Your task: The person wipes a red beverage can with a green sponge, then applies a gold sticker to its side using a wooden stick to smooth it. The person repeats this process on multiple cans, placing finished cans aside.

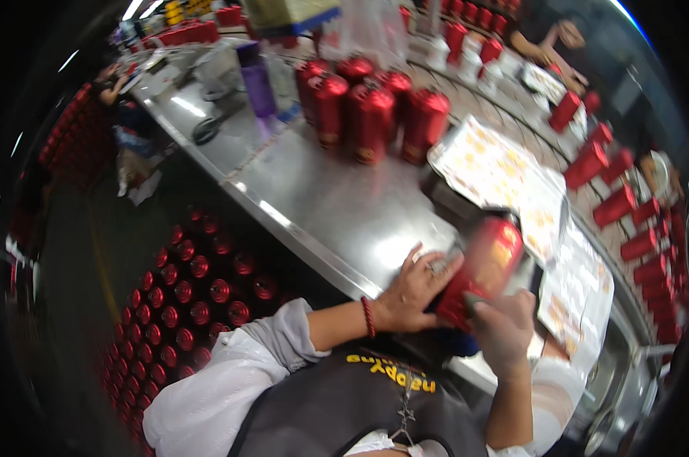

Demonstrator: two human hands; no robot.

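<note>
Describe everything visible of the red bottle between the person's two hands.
The red bottle is a glossy, metallic-looking cylinder with a dark top and a blurred gold-coloured mark on its side. It leans, top toward the picture's upper right, at the metal table. The left hand is against its left side; the right hand is at its lower end. Blur hides finer detail.

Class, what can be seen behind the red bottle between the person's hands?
Past the red bottle, a pale sheet with yellowish patches shows; whatever lies directly behind the bottle is covered.
</note>
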